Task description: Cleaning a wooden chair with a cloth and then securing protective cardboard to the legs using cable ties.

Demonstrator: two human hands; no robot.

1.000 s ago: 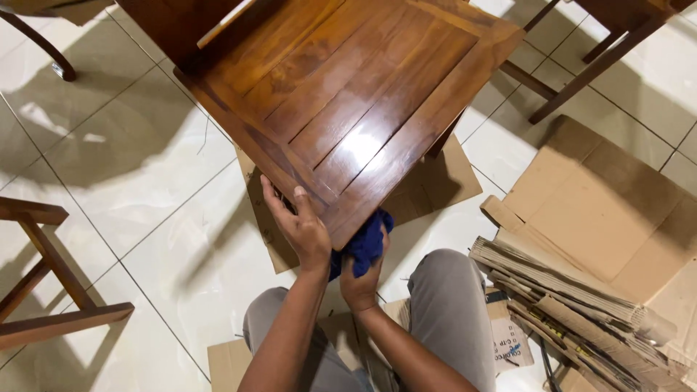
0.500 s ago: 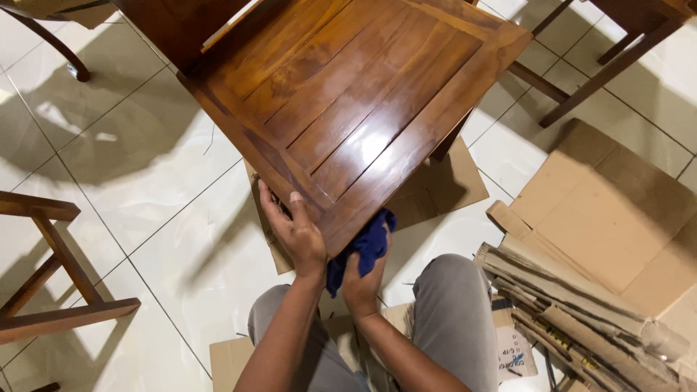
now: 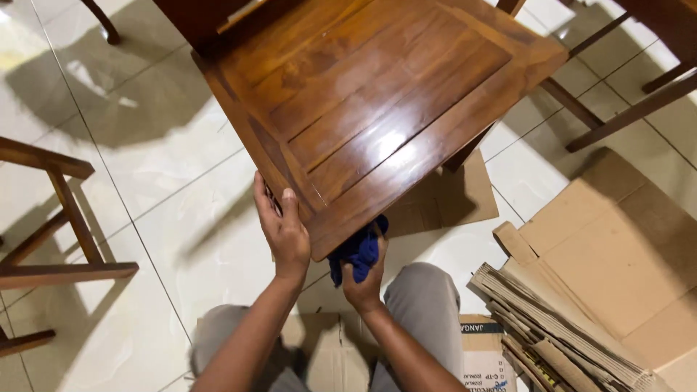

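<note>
Wiping of a glossy wooden chair seat point(image 3: 377, 116), near corner: the right hand point(image 3: 363, 279) is closed on a blue cloth point(image 3: 357, 252) pressed under the seat's front edge, while the left hand point(image 3: 284, 231) grips the adjoining side edge to steady it. The next pass, by judgement, calls for sliding the cloth along that edge with the chair braced. Beyond lie flattened cardboard point(image 3: 581, 268) and a white tiled floor point(image 3: 174, 181).

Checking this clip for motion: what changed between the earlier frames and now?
Very little. The left hand stays gripping the near corner of the wooden chair seat, and the right hand keeps the blue cloth pressed under the seat's front edge. The view drifted slightly; the flattened cardboard did not move.
</note>
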